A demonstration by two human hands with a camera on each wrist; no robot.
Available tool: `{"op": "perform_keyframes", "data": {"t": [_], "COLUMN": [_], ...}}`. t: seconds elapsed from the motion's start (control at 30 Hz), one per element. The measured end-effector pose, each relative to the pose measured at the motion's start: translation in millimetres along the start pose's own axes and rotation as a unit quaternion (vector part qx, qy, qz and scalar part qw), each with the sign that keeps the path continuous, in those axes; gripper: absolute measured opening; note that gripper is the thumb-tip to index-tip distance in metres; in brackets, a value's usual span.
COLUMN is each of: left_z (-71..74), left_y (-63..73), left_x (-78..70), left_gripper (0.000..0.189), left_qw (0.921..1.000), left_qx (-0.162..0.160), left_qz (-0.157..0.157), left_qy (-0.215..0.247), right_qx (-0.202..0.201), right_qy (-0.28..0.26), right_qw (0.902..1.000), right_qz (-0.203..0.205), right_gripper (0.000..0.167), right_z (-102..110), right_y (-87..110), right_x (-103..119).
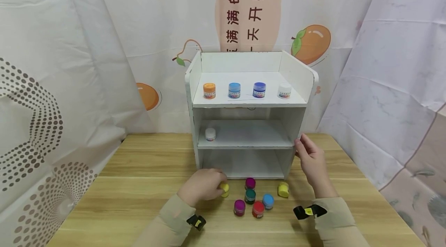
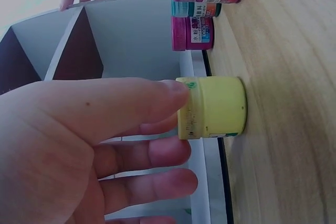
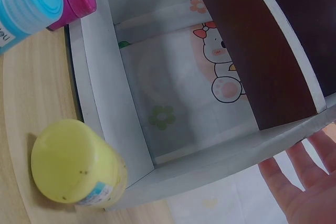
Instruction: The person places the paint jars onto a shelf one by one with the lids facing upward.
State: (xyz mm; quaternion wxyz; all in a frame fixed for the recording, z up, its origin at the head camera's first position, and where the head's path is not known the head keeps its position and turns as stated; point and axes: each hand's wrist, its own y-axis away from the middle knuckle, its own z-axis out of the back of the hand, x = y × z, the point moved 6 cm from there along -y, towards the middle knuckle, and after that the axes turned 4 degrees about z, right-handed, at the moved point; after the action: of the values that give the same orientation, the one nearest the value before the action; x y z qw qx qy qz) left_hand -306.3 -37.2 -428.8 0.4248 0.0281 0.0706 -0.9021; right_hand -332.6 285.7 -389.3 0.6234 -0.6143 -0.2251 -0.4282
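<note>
My left hand [image 1: 205, 186] pinches the lid of a yellow paint jar [image 2: 218, 106] between thumb and index finger, the other fingers lying loosely below. This jar stands on the table in front of the white shelf unit [image 1: 244, 105], left of the other loose jars. With its fingertips, my right hand [image 1: 311, 158] touches the unit's right side wall; in the right wrist view its fingers [image 3: 281, 182] look fairly straight. Below that hand stands a second yellow jar [image 1: 283, 189]. Between the hands are two magenta-purple jars [image 1: 250, 183], a dark green jar [image 1: 249, 196], a red jar [image 1: 258, 209] and a light blue jar [image 1: 268, 201].
On the top shelf an orange jar [image 1: 209, 90], a blue jar [image 1: 234, 90], a dark blue jar [image 1: 259, 90] and a white jar [image 1: 284, 90] stand in a row. Another white jar [image 1: 210, 134] is at the middle shelf's left. Printed curtains [image 1: 167, 14] hang behind the wooden table [image 1: 146, 169].
</note>
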Motion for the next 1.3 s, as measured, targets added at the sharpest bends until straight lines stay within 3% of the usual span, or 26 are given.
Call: {"op": "perform_keyframes", "data": {"t": [0.23,0.43,0.73,0.93,1.13,1.3], "left_z": [2.0,1.6,-1.6,-2.4,-3.1,0.1], "left_y": [1.3,2.5,2.4,2.5,1.2,2.1], "left_x": [-0.3,-1.6,-3.2,-1.7,0.8,0.5], "left_gripper": [0.019,0.034,0.042,0.036,0.006,0.019], "left_qw": [1.0000,0.9998,0.9994,0.9993,0.9995,0.9995], "left_qx": [0.005,0.010,0.025,0.027,0.020,0.014], "left_qz": [0.004,-0.004,-0.006,0.005,0.010,0.025], "left_qy": [-0.007,0.018,0.025,0.027,0.022,0.014], "right_qx": [-0.002,-0.003,-0.004,-0.001,0.000,0.000], "right_qy": [-0.004,-0.006,-0.010,-0.006,0.000,-0.006], "right_qw": [1.0000,1.0000,0.9999,1.0000,1.0000,1.0000], "right_qz": [-0.002,0.000,0.001,-0.002,-0.005,-0.005], "right_gripper": [0.048,0.047,0.047,0.048,0.048,0.047], "right_z": [0.4,0.2,0.1,-0.5,-0.8,-0.8], "right_y": [0.4,0.1,0.6,0.5,0.5,0.1], "right_x": [0.1,0.8,1.0,1.4,2.3,2.4]}}
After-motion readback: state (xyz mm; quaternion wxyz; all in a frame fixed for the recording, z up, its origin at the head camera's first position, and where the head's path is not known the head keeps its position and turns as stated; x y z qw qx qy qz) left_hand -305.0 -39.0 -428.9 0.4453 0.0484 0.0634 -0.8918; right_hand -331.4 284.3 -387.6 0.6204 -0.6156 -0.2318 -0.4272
